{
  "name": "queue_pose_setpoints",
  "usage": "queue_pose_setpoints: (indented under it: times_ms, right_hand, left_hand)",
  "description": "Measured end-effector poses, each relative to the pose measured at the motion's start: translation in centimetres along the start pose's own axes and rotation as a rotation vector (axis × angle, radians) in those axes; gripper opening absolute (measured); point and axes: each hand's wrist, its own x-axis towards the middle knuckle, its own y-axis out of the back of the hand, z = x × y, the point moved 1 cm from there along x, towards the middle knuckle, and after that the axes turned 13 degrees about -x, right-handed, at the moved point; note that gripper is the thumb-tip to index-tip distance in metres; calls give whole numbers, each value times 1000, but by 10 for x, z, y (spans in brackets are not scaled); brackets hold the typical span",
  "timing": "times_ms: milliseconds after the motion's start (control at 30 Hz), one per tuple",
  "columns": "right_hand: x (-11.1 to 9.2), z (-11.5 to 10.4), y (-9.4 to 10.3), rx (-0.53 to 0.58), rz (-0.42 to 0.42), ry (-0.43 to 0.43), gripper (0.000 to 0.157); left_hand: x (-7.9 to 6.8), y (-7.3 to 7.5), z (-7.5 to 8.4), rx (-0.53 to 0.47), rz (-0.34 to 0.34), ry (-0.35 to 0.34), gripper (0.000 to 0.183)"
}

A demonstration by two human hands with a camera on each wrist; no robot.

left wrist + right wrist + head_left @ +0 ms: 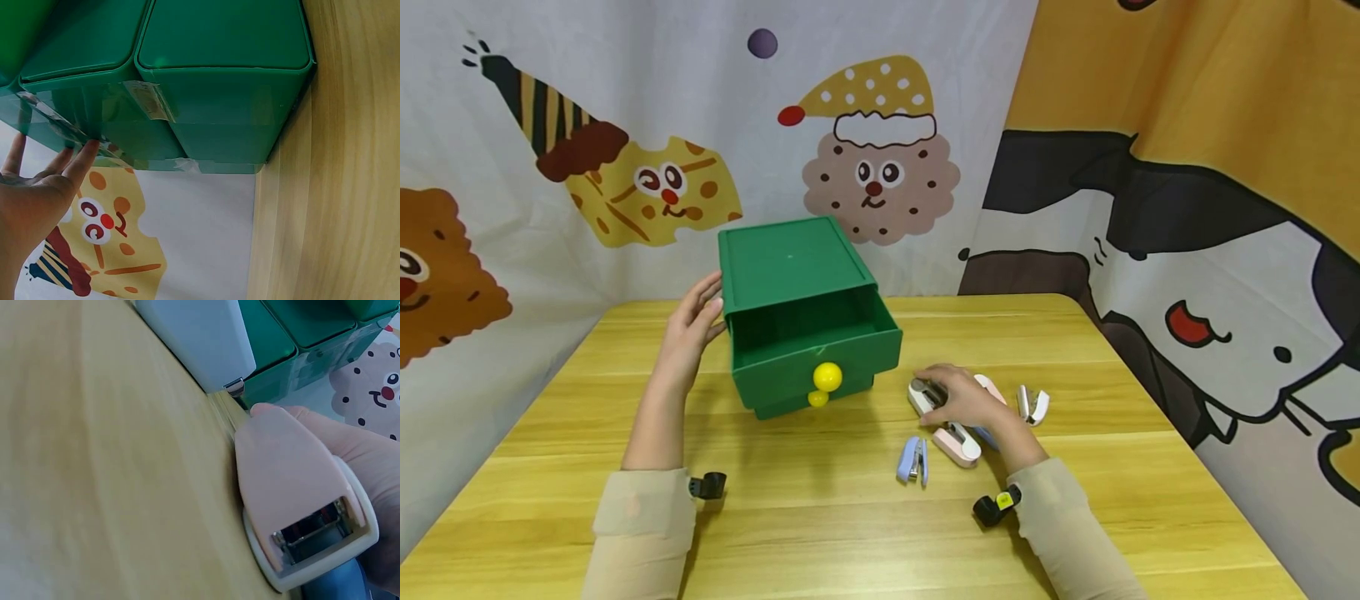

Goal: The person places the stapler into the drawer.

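A green drawer cabinet (793, 267) stands on the table, its upper drawer (816, 350) pulled out, with a yellow knob (827, 377). My left hand (688, 329) rests with extended fingers against the cabinet's left side; in the left wrist view its fingertips (90, 149) meet the taped side. Right of the cabinet, my right hand (962, 396) has thumb and fingers around a white stapler (919, 402), partly hidden beneath it. A pink-and-white stapler (957, 446) lies just in front of that hand, and it hides much of the hand in the right wrist view.
A light blue stapler (913, 461) lies nearer the front. Beyond the right hand are a white stapler (1033, 406) and a pink one (989, 387); another blue one (985, 437) is partly under the wrist. A printed curtain (685, 50) hangs behind the table (820, 533).
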Motion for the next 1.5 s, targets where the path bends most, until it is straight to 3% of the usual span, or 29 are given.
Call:
queue_pose_setpoints:
  times_ms: [367, 700, 1500]
  right_hand:
    - [-5, -14, 20, 86, 155, -14, 73]
    - [-12, -38, 46, 103, 236, -63, 73]
    - [-6, -90, 115, 178, 471, 78, 64]
  left_hand:
    - [-1, 0, 1, 4, 4, 6, 53]
    - [-1, 0, 0, 7, 4, 2, 53]
    - [1, 1, -1, 16, 8, 7, 53]
